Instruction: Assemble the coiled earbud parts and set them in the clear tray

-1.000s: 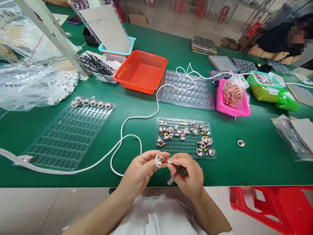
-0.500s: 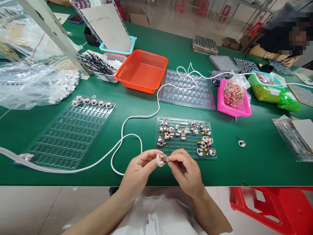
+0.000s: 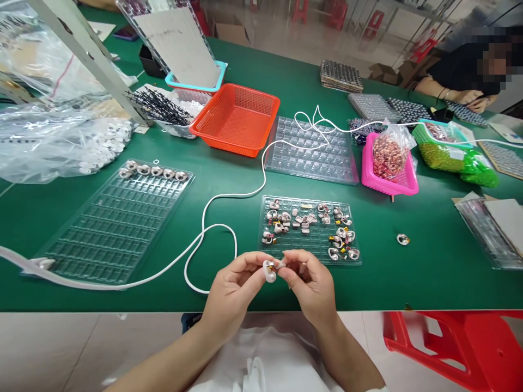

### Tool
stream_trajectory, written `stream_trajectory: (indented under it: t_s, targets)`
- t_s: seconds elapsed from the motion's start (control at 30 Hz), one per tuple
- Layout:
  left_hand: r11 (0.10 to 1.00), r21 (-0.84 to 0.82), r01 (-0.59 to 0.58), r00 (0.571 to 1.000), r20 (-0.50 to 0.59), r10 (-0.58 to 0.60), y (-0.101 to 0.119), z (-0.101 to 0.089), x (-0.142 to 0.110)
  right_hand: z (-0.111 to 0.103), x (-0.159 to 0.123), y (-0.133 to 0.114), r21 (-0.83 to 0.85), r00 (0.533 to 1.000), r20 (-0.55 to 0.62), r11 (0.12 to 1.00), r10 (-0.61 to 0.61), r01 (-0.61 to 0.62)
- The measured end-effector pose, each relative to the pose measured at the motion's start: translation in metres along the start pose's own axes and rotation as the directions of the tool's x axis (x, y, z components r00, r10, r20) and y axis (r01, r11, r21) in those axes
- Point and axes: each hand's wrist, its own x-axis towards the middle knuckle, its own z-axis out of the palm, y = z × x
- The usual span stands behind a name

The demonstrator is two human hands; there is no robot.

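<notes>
My left hand (image 3: 235,288) pinches a pale C-shaped earphone piece (image 3: 268,271) with yellow and dark bits at its inner side. Facing it, my right hand (image 3: 312,283) is closed on a small pale cap (image 3: 281,264), held against or very near the earphone piece. Just beyond my hands lies a clear compartment tray (image 3: 304,239) with more such pieces along its sides and small pale caps in the middle. One loose earphone piece (image 3: 402,239) rests on the green table to the right.
A larger clear tray (image 3: 110,228) at left bears several pieces in its far rows. A white cable (image 3: 204,228) winds across the table (image 3: 384,283). Farther back stand a red-orange basket (image 3: 237,120) and a pink basket (image 3: 390,182). Another person's hands (image 3: 478,100) are at far right.
The earphone piece has turned slightly and sits a little lower in my left hand. My right fingers have shifted around the small cap, which shows more now.
</notes>
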Motion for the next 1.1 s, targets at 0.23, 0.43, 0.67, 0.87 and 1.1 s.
stream_trajectory:
  t_s: [0.23,0.43,0.67,0.87,1.1]
  targets:
    - [0.999,-0.047,-0.024,1.0,-0.017,0.023,0.0,0.001,-0.002,0.014,0.0,0.0,0.177,0.993,-0.1,0.983,0.068,-0.05]
    - [0.996,-0.093,0.011,1.0,-0.014,-0.012,0.001,-0.001,0.001,0.015,-0.002,0.001,0.116,0.976,-0.15,0.978,-0.156,0.174]
    - [0.999,0.0,0.043,0.998,0.044,-0.043,0.002,-0.004,0.003,0.0,0.007,-0.008,0.156,0.973,0.071,0.966,-0.219,0.206]
    - [0.998,0.048,0.047,0.998,0.032,-0.048,0.006,-0.003,0.003,-0.004,0.013,-0.011,0.157,0.979,0.144,0.98,-0.142,0.119]
    - [0.987,0.152,-0.045,0.999,-0.021,0.048,0.014,0.002,0.002,-0.002,0.015,-0.013,0.186,0.979,0.157,0.978,-0.128,0.098]
